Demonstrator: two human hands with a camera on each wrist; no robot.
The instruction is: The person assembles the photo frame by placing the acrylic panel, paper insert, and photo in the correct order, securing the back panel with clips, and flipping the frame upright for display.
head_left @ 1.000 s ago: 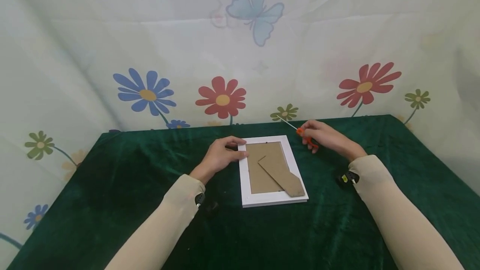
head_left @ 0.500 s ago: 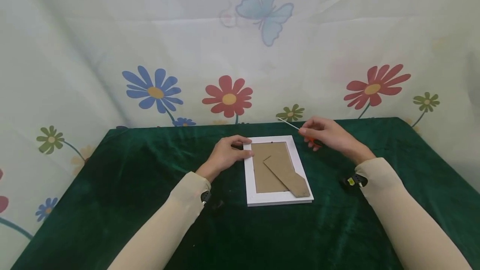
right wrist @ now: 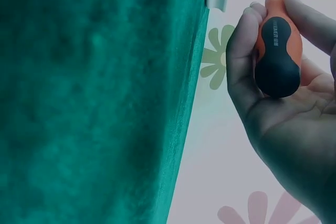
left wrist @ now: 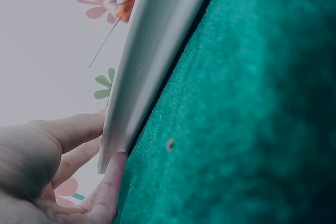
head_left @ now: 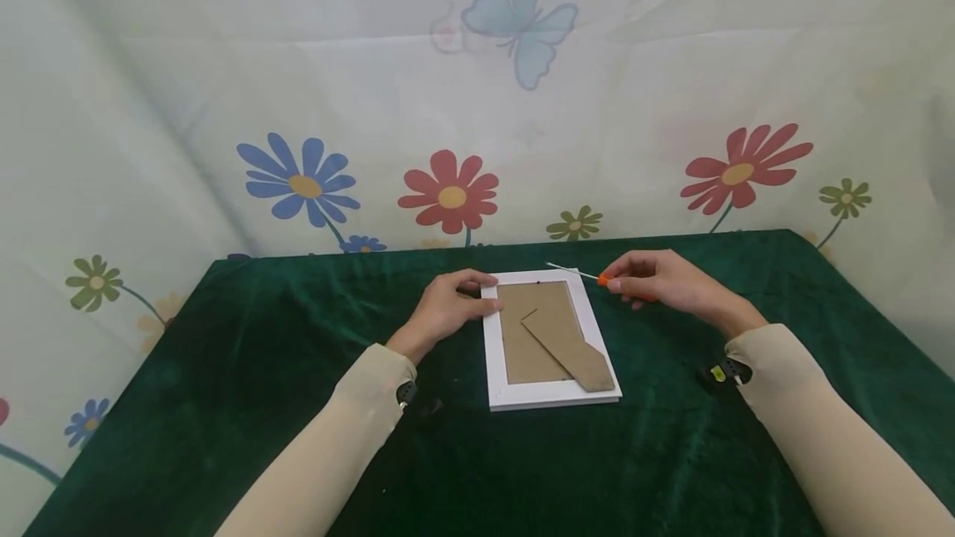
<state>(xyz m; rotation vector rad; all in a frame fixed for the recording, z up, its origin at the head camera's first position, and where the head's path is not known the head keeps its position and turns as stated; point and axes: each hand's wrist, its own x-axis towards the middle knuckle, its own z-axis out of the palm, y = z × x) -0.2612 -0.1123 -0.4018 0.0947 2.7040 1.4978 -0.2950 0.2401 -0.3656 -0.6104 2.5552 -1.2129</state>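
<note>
Okay, over the last half second the right hand (head_left: 660, 282) dipped and swung the screwdriver (right wrist: 278, 51) flatter, its shaft now running left from that pinch on the handle to the frame's far edge. Left hand (head_left: 448, 305) pinches the picture frame (head_left: 550, 336) at its far-left corner, frame lying back-up just right of that grip, unmoved. My read: tool's being positioned; tip looks clear of the frame, so no work on it yet.
</note>
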